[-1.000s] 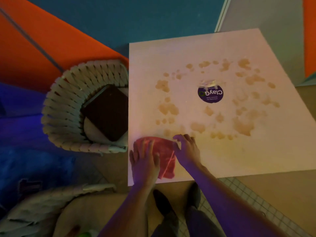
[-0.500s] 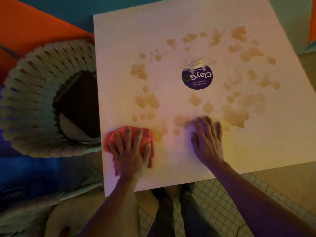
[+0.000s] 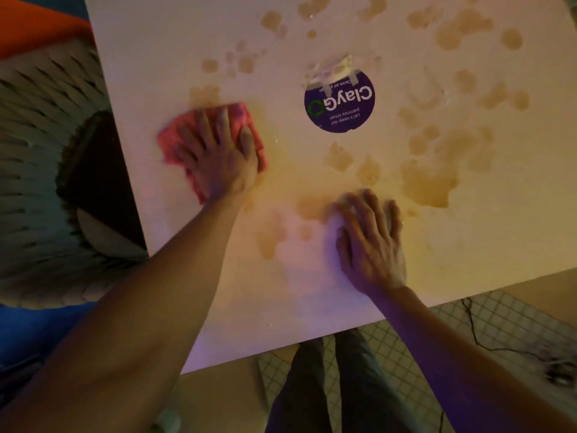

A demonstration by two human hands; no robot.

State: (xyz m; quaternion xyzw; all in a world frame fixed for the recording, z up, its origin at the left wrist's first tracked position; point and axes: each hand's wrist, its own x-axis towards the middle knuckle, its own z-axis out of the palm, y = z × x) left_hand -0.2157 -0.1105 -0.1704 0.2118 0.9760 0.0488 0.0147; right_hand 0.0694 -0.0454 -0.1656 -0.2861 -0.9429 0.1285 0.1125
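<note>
Moved: the left hand (image 3: 218, 154) has pushed the crumpled pink cloth (image 3: 170, 145) from the near left edge farther up the white square tabletop (image 3: 468, 260).
Left hand: fingers spread flat, pressing the cloth down, not curled round it.
Cloth: left of the round purple sticker (image 3: 339, 103), its far edge touching a tan spill stain (image 3: 204, 95).
Right hand (image 3: 371, 242): flat on the tabletop, fingers apart, holding nothing.
Far left: pale woven chair (image 3: 31, 182).

Office pantry or lounge: ClayGo clean-pantry sticker (image 3: 339, 104) on white table (image 3: 156, 42), woven chair (image 3: 31, 135).
</note>
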